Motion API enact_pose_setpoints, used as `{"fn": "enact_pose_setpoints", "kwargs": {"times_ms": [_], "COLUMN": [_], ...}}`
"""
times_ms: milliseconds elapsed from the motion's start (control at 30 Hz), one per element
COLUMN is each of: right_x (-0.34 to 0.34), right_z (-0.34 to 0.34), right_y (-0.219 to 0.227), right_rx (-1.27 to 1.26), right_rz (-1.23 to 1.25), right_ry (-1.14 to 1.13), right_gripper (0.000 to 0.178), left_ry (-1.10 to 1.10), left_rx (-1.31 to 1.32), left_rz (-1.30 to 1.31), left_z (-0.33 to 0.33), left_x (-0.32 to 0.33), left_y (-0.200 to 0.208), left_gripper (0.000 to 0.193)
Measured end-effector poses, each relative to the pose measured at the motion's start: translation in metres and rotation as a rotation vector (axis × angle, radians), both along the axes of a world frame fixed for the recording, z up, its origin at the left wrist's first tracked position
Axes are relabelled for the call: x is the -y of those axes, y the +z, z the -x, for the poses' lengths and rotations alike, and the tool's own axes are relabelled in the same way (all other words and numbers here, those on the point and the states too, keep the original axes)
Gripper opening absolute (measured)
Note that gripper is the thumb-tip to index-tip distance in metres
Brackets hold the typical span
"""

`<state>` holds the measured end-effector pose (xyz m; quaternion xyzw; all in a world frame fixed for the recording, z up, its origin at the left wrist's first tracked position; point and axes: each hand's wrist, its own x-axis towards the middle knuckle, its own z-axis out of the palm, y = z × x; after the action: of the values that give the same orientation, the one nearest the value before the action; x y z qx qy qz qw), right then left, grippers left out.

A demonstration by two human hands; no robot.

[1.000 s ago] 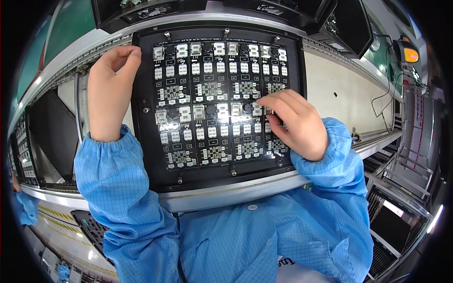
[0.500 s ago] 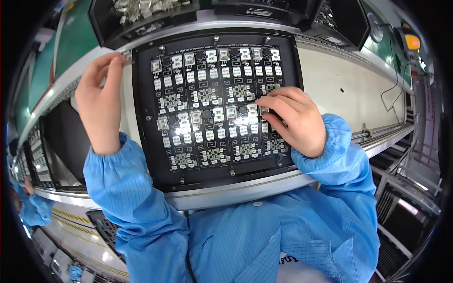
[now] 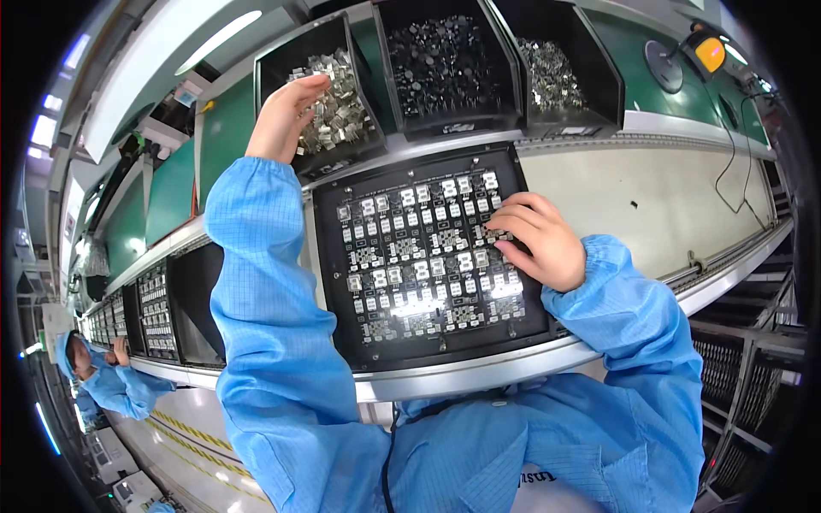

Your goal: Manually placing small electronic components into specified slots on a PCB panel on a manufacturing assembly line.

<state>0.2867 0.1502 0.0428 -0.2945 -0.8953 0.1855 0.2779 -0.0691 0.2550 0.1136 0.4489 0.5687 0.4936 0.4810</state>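
Observation:
My left hand [image 3: 289, 113] reaches over a black bin of whitish, silvery small block-like parts [image 3: 338, 128]. Its fingers are extended and nothing shows in them. A black tray [image 3: 333, 295] lies before me, holding a panel of small circuit boards [image 3: 419, 248] with rows of white connectors and black round parts. Over the panel's right edge is my right hand [image 3: 547, 248]. Its fingers are bent, with a gap between thumb and forefinger and no part visible there. It hides some of the right-hand boards.
Farther right stand a bin of black round parts [image 3: 445, 73] and a bin of small metallic parts [image 3: 552, 77]. A yellow-and-black device [image 3: 708, 53] stands at the far right. More panels [image 3: 156, 312] lie along the line at left, near another person [image 3: 120, 385] in blue.
My left hand has moved from beside the tray's upper left corner to the left bin. My right hand stays near the panel's right side. The view has shifted, showing more of the bins.

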Motion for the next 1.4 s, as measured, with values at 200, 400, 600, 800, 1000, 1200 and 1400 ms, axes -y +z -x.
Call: {"fn": "enact_pose_setpoints", "kwargs": {"times_ms": [200,400,600,800,1000,1200,1400], "right_x": [-0.011,-0.008,0.015,0.034,0.049,0.065,0.061], "right_z": [-0.011,-0.017,0.0,0.053,0.13,0.143,0.129], "right_y": [0.002,-0.019,-0.026,-0.029,-0.026,-0.02,-0.009], "right_rx": [0.012,0.274,0.113,0.126,0.05,-0.122,-0.129], "right_rz": [-0.044,0.281,0.615,0.511,0.924,1.228,1.173], "right_ry": [-0.176,-0.545,-0.449,-0.294,0.037,0.345,0.332], "right_gripper": [0.02,0.032,0.036,0.039,0.058,0.062,0.051], "left_ry": [-0.073,0.217,0.799,0.731,0.896,1.132,1.521], "left_rx": [-0.311,-0.508,-1.124,-1.469,-1.317,-1.26,-1.501], "left_rz": [-0.052,-0.175,0.025,0.932,0.735,0.911,0.733], "left_z": [0.016,0.099,0.289,0.298,0.288,0.264,0.148], "left_x": [0.035,0.148,0.423,0.668,0.697,0.672,0.614], "left_y": [0.034,0.044,-0.047,-0.181,-0.188,-0.142,0.006], "left_gripper": [0.031,0.027,0.024,0.042,0.044,0.058,0.062]}}
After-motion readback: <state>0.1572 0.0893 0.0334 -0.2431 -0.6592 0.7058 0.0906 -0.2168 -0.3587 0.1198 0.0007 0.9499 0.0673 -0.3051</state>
